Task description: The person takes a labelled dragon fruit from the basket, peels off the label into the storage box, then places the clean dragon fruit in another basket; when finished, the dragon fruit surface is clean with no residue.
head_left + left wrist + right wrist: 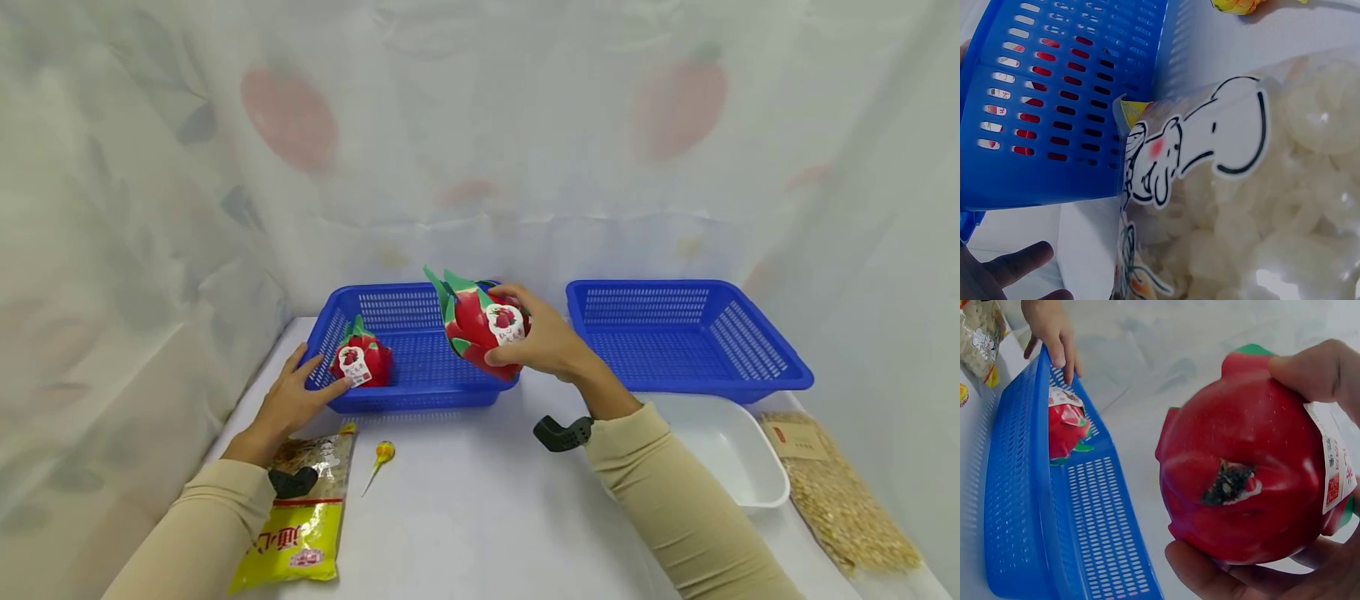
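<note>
My right hand point(551, 337) grips a red dragon fruit point(472, 321) with green leaf tips and a white label, above the right end of the left blue basket point(420, 398). The right wrist view shows the base of this dragon fruit point(1241, 462), thumb and fingers around it. Inside the basket's left end sits a second dragon fruit point(378, 360), also labelled. My left hand point(288, 404) rests at that basket's left front corner, fingers spread and fairly straight, thumb over the front rim beside the fruit. Two of its fingers point(1022, 262) show outside the basket wall.
A second blue basket point(690, 385) stands at the right, with a white tub point(720, 450) before it and a bag of pale flakes point(840, 500) beside that. Below my left hand lie a yellow-and-clear snack bag point(315, 533) and a yellow lollipop point(384, 452). Curtains hang behind and at the sides.
</note>
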`<state>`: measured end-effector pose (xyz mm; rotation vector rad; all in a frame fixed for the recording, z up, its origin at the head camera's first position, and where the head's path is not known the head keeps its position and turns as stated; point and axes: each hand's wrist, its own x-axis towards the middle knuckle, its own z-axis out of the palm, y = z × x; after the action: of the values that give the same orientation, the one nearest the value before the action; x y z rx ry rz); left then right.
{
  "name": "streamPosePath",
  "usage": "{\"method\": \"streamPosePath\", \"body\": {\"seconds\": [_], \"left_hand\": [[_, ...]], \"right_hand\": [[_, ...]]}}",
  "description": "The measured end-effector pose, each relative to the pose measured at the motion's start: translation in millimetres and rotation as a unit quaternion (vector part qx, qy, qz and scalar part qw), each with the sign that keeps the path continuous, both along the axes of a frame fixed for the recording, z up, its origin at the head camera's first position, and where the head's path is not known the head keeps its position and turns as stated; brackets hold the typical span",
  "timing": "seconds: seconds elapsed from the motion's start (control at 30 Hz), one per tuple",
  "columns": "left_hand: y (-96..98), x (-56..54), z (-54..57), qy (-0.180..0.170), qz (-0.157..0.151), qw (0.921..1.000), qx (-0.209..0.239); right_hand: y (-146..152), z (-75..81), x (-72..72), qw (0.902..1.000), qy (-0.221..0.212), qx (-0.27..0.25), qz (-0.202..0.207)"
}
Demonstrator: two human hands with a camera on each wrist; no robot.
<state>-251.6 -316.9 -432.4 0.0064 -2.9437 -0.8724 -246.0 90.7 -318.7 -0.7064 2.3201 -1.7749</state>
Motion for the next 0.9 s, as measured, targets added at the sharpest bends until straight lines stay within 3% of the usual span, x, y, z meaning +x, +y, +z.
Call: {"method": "streamPosePath", "body": {"seconds": [0.23,0.4,0.67,0.9], "left_hand": [[-5.0,-0.9,-2.6,-0.003,-0.001,1.0,-0.003],[-5.9,1.2,-2.4,-0.003,-0.001,1.0,-0.005],[-5.0,-1.3,-1.7,-0.004,-0.004,1.0,-0.006],[-2.5,-1.5,0.2,0.001,-0.011,0.9999,-0.005]], "right_hand": [[17,-1.4,27.1,0.9995,0.016,-0.003,0.025],[24,-15.6,41.9,0.9984,0.024,-0.018,0.049],[27,-49.9,55.9,0.9965,0.012,-0.038,0.074],[24,-90.5,67.2,0.9951,-0.016,-0.05,0.083]]}}
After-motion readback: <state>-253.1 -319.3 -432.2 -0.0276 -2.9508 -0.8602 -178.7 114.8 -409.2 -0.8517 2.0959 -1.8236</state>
